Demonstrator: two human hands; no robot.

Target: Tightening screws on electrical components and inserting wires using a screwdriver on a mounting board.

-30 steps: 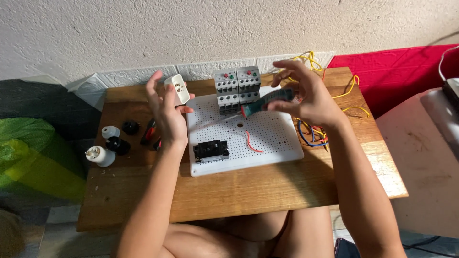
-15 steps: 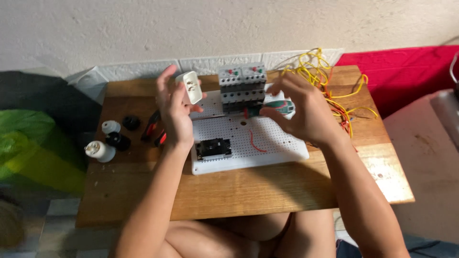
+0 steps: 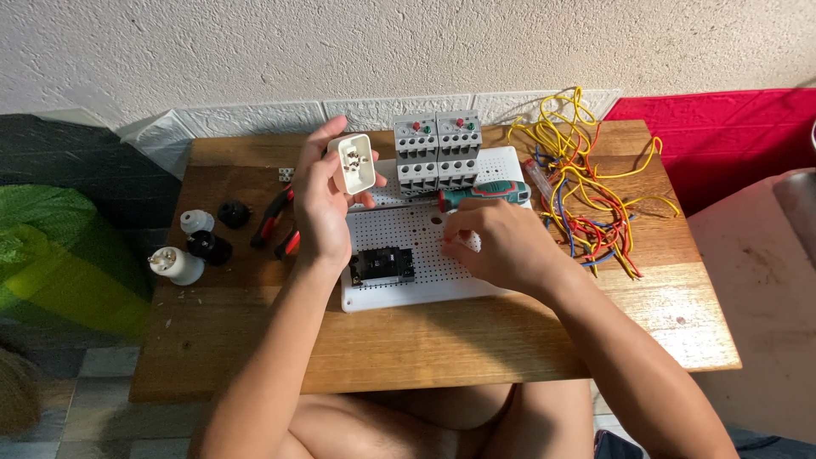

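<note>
1. Your left hand [image 3: 321, 204] is raised over the far-left part of the white perforated mounting board [image 3: 399, 293]. Its fingers are closed around a small cream rectangular plastic socket block [image 3: 354, 163], turned so its recessed face with metal contacts points toward you.
2. Your right hand [image 3: 497, 246] rests low on the board, near its middle. The fingertips [image 3: 450, 246] are drawn together in a pinch at the perforated surface. I cannot tell whether anything small is between them.
3. A green-handled screwdriver [image 3: 484, 193] lies on the board just beyond your right hand, apart from it, its tip toward the pair of grey contactor modules with red and green buttons [image 3: 438, 153] at the board's far edge.
4. A black rectangular component [image 3: 382, 265] sits on the board's near-left part, just under your left wrist.
5. Judgement: the step in hand looks like readying the socket block for fitting, with the right hand picking at or placing something small on the board.
6. Judgement: the next move calls for a steady left grip, contacts kept facing you, and the right hand free to take up the screwdriver.
7. Elsewhere on the wooden bench [image 3: 255, 340]: red-handled pliers [image 3: 274, 217] left of the board, a tangle of yellow, red and blue wires [image 3: 586, 195] toward the far-right corner.
</note>
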